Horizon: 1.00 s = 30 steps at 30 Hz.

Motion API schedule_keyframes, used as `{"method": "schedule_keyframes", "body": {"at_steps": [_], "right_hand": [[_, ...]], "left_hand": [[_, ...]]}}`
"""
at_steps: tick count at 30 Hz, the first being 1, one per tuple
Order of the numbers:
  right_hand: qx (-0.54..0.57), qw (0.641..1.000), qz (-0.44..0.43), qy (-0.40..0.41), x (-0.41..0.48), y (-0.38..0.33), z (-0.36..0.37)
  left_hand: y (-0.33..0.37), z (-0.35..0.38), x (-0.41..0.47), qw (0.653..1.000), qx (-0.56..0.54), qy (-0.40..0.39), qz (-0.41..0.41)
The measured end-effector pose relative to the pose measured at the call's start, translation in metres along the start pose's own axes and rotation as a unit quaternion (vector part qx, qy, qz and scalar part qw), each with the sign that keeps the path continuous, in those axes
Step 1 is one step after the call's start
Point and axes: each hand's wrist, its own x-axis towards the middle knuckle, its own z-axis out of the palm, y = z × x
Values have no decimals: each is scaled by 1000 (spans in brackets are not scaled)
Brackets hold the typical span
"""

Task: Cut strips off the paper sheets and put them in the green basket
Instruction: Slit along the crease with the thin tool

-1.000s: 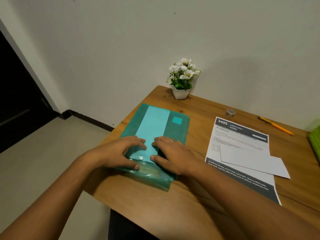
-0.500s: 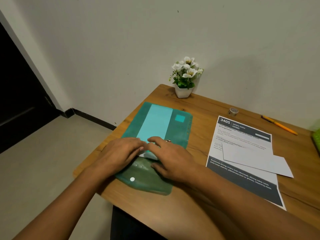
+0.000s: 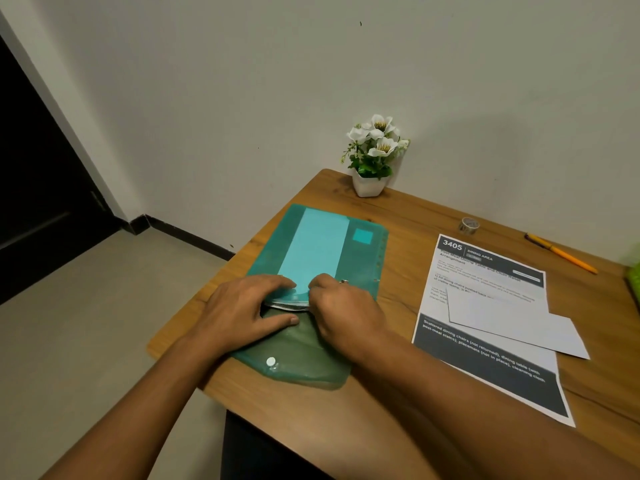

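While I watch from far away: both hands sit at the open mouth of a green plastic folder (image 3: 322, 271) on the table (image 3: 398, 420).
Left hand (image 3: 242, 311): fingers lie flat on the folder and thumb sits on the open flap; it pins, it does not grip.
Right hand (image 3: 343, 311): fingers are curled and pinching the near edge of the paper inside; I cannot tell how many sheets it has.
Paper in folder (image 3: 313, 251): one pale blue-green sheet shows through. I think it is light, thin and bendy, and it may slide easily on the slick plastic.
Where to hold: I would pinch the edge sticking out at the mouth and keep the folder pressed down.
Printed sheet (image 3: 485, 306): one, flat on the table, well apart from the folder.
Blank white paper (image 3: 512, 320): one, lying on top of the printed sheet.
Green basket (image 3: 633, 275): one; only a bit shows at the right edge.
Pencil (image 3: 561, 252): one.
Tape roll (image 3: 469, 226): one.
Flower pot (image 3: 369, 185): one.
Scissors: none that I can see.
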Motion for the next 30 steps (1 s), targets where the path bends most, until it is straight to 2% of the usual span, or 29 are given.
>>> {"method": "schedule_keyframes", "body": {"at_steps": [4,8,13,15,18,20,24,30], "right_hand": [[107,994,11,25,-4,5,-1],[246,969,15,24,-7,13,-11],[421,903,66,61,-12,16,-22],[401,913,61,47,-14,19,-19],[246,969,29,-6,-21,23,-11],[188,982,11,-8,-24,22,-8],[243,969,27,32,-23,13,-21],[412,904,60,93,-15,0,-56]], "left_hand": [[-3,0,3,1000,-14,7,-2],[-5,2,4,1000,-24,1,6],[-1,-2,5,999,-48,3,-22],[0,-3,6,998,-51,5,-26],[-2,-3,6,999,-42,-2,-18],[-3,-3,6,999,-33,-8,-14],[0,-6,6,999,-36,-16,-22],[7,-14,10,998,-38,-44,-29]]}}
